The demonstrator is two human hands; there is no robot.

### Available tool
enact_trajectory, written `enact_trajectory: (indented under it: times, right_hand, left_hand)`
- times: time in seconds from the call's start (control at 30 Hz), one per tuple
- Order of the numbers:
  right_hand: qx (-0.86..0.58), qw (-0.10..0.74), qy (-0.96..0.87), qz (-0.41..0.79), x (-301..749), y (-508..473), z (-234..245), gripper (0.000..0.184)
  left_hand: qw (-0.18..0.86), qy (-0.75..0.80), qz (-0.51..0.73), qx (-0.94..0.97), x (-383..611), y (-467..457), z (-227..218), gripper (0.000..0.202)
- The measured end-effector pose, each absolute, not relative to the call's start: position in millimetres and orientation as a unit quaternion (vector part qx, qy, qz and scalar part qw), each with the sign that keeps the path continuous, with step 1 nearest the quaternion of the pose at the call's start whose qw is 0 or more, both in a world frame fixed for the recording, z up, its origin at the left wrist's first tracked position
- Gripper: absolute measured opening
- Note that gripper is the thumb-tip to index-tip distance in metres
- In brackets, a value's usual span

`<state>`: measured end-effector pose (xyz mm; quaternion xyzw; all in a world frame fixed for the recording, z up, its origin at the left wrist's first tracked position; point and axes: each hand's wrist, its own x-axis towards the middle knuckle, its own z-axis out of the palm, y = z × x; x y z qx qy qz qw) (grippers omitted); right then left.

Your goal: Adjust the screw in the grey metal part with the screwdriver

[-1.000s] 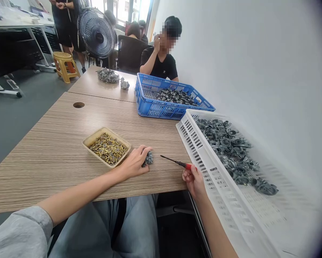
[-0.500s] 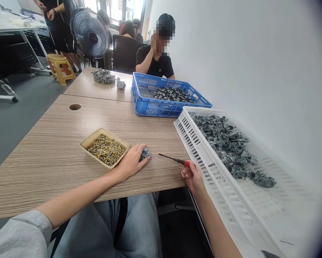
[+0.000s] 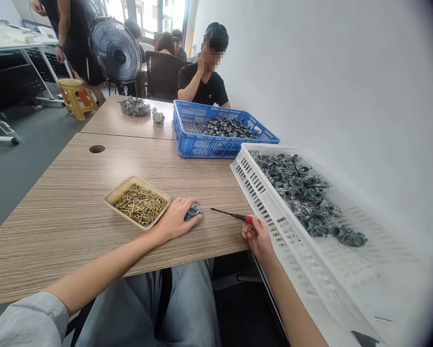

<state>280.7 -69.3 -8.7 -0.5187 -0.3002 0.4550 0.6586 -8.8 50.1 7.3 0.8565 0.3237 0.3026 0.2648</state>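
My left hand (image 3: 179, 218) rests on the table with its thumb and fingers curled around a small grey metal carburetor body (image 3: 193, 210). Part of that casting is hidden under the fingers; its round opening faces up. My right hand (image 3: 256, 234) grips a screwdriver (image 3: 248, 219) by its red and black handle. The dark shaft points left toward the casting, its tip apart from it. Just left of my left hand stands a cream plastic tub (image 3: 110, 199) filled with small brass-coloured, screw-like pieces (image 3: 140, 205).
On my right, a white slotted crate (image 3: 265, 200) holds many grey castings (image 3: 303, 188). Behind it sits a blue crate (image 3: 205, 150) of darker metal parts. A heaped tray (image 3: 135, 106) and a single casting (image 3: 158, 116) lie farther back. One person (image 3: 203, 89) sits opposite.
The camera view has shifted slightly, so everything on the table sits a little farther left. Both hands keep their holds. A standing person at the back has lowered an arm.
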Motion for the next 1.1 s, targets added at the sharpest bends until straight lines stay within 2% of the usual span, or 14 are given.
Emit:
enact_trajectory:
  times: [0.17,0.5,1.1]
  right_hand:
    - [-0.525,0.64,-0.346,0.442,281.2,-71.1,-11.3,0.038]
    - [-0.567,0.593,-0.397,0.412,279.0,-72.4,-9.8,0.038]
    - [-0.585,0.577,-0.416,0.39,278.8,-72.1,-9.3,0.037]
  left_hand:
    - [0.334,0.322,0.327,0.823,-4.8,57.8,0.6,0.031]
    - [0.328,0.319,0.356,0.815,-3.8,54.2,-3.6,0.035]
    - [0.326,0.315,0.359,0.816,-3.9,54.9,-4.8,0.034]
